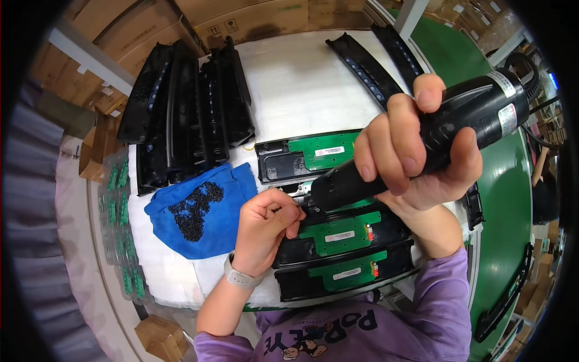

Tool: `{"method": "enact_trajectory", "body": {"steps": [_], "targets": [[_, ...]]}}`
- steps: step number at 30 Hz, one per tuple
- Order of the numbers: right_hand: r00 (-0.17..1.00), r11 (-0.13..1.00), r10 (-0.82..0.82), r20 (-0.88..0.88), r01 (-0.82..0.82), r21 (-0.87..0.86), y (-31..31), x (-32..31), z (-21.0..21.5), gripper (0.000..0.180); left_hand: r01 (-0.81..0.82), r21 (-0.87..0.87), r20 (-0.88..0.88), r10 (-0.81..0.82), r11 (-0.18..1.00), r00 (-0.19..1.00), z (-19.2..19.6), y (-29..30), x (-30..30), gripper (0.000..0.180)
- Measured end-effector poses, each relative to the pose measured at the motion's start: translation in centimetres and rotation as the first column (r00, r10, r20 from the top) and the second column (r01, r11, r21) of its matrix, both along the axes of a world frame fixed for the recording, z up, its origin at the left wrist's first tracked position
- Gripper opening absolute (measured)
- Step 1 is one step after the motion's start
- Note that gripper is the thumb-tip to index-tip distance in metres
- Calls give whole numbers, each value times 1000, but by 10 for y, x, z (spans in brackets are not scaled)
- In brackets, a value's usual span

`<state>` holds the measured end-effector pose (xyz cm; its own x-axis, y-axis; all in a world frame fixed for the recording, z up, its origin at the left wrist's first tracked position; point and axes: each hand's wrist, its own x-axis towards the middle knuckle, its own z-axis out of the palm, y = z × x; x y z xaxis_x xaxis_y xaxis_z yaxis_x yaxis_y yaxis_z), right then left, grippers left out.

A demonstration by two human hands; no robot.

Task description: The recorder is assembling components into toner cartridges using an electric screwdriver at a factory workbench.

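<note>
My right hand (395,142) is wrapped round a black electric screwdriver (476,114), tilted so its nose points down and left over a black plastic panel. Beside that nose, my left hand (265,226) has thumb and fingers pinched together; whatever they hold is hidden. Several black panels lie in a column under my hands, each with a green circuit board, such as the far board (322,152), the middle board (347,234) and the near board (344,274). Left of my wrist, a blue cloth (232,232) carries a heap of small black screws (192,220).
Long black plastic housings (187,108) are stacked at the far left, and more housings (365,75) lie at the far right. Clear trays of green boards (117,223) stand along the table's left edge. Cardboard boxes (253,21) line the back. White padding (289,78) covers the table.
</note>
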<state>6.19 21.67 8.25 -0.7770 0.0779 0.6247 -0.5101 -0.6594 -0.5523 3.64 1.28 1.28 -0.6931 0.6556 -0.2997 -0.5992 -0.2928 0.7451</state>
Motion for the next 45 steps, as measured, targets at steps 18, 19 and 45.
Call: {"method": "enact_trajectory", "body": {"steps": [18, 19, 45], "targets": [[997, 998, -41, 70, 37, 52, -12, 5, 0, 41, 26, -63, -134, -35, 998, 990, -2, 2, 3, 5], [993, 999, -54, 104, 53, 15, -11, 4, 0, 40, 28, -62, -132, -36, 998, 991, 2, 4, 3, 5], [916, 823, -391, 94, 302, 480, -8, -33, -28, 28, 42, -309, -276, -132, 950, 952, 10, 2, -2, 25]]}}
